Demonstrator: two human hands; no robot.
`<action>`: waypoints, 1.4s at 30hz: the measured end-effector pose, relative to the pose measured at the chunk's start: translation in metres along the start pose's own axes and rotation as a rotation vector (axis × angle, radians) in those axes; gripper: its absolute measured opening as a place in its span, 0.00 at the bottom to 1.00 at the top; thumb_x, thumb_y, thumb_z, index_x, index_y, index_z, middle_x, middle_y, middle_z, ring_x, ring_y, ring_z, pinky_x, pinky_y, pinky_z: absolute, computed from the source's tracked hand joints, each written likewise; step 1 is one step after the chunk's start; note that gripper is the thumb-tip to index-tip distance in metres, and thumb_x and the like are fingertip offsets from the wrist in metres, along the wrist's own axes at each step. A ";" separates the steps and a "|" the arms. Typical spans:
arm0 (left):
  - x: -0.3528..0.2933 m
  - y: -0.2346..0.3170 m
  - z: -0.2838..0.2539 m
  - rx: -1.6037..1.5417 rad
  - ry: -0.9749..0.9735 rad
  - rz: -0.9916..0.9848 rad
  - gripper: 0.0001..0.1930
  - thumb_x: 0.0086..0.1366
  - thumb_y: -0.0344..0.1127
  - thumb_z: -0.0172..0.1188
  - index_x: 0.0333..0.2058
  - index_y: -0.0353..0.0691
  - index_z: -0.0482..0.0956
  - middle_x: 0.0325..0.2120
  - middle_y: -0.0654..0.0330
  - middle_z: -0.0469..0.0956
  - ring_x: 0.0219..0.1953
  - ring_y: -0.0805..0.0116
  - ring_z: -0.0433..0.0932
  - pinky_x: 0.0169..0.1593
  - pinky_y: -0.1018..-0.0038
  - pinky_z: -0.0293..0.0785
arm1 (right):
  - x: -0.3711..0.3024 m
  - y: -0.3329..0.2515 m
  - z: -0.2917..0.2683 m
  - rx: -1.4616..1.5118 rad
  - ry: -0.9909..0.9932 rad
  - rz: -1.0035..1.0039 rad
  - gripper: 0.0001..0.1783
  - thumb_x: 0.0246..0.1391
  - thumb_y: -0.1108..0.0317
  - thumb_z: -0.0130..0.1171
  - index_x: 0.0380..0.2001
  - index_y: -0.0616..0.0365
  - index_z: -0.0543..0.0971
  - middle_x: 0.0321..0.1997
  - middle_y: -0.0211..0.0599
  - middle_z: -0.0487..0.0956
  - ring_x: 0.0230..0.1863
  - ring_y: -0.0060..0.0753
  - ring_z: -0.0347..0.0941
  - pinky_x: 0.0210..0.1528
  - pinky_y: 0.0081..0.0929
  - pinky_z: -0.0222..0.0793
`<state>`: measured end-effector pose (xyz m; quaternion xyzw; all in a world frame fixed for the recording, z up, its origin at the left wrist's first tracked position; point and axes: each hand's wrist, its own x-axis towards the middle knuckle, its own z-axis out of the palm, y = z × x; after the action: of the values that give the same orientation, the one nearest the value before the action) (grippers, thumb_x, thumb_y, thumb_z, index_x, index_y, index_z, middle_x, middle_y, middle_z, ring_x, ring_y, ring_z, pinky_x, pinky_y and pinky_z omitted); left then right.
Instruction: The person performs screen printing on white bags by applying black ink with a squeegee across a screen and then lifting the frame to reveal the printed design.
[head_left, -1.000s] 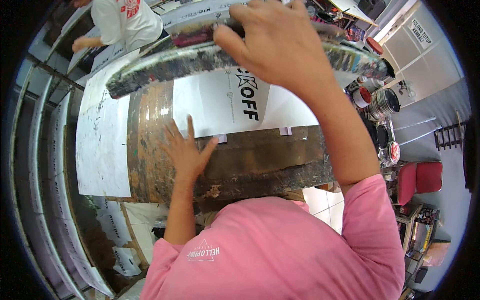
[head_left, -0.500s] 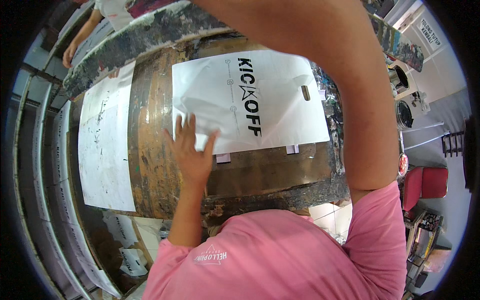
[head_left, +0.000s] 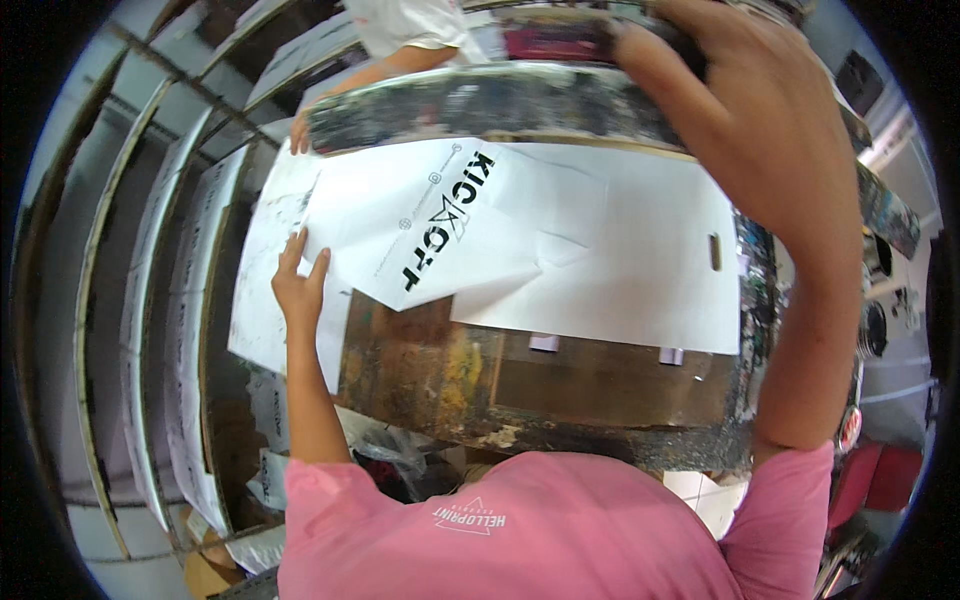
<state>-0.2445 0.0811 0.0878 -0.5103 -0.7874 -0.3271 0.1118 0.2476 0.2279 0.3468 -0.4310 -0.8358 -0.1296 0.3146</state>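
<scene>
My right hand [head_left: 760, 130] is raised at the top right and grips the edge of a long paint-stained screen frame [head_left: 480, 105], which is tilted up. Below it a white printed sheet [head_left: 600, 270] with black lettering and a small slot lies on a brown, ink-smeared board [head_left: 560, 390]. My left hand [head_left: 300, 285] holds the sheet's left edge, where the printed corner is folded and lifted off the board. Two small tape tabs show under the sheet's lower edge.
Another white sheet [head_left: 262, 340] lies left of the board, under my left hand. A person in a white shirt stands at the far side with a hand [head_left: 298, 135] on the frame's left end. Curved drying racks [head_left: 150, 300] fill the left. Cans and clutter stand at the right edge.
The screen frame has swung up from the board. My left hand moved left and peeled the printed sheet's corner up, so the sheet is now creased and turned.
</scene>
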 end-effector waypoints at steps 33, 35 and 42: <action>-0.048 0.134 0.049 -0.068 -0.335 0.558 0.21 0.66 0.26 0.61 0.57 0.39 0.83 0.52 0.53 0.84 0.45 0.51 0.87 0.46 0.59 0.83 | -0.011 0.005 0.007 0.043 -0.030 -0.040 0.24 0.68 0.51 0.57 0.47 0.64 0.84 0.42 0.60 0.84 0.46 0.66 0.80 0.52 0.51 0.72; -0.016 0.132 0.066 0.307 -0.492 0.507 0.23 0.66 0.25 0.59 0.60 0.40 0.81 0.58 0.53 0.81 0.44 0.50 0.87 0.46 0.58 0.84 | -0.015 0.003 0.005 0.032 -0.053 -0.028 0.24 0.67 0.52 0.58 0.46 0.65 0.84 0.43 0.59 0.84 0.47 0.65 0.80 0.53 0.50 0.71; -0.019 0.143 0.056 0.156 -0.378 0.453 0.28 0.69 0.27 0.61 0.68 0.39 0.74 0.64 0.52 0.79 0.41 0.60 0.88 0.45 0.64 0.83 | -0.026 0.000 0.010 0.042 0.056 -0.057 0.25 0.66 0.48 0.57 0.36 0.63 0.83 0.36 0.50 0.83 0.42 0.58 0.79 0.55 0.53 0.68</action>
<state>-0.1017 0.1405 0.0929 -0.7147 -0.6832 -0.1316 0.0723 0.2550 0.2164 0.3224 -0.3963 -0.8413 -0.1327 0.3429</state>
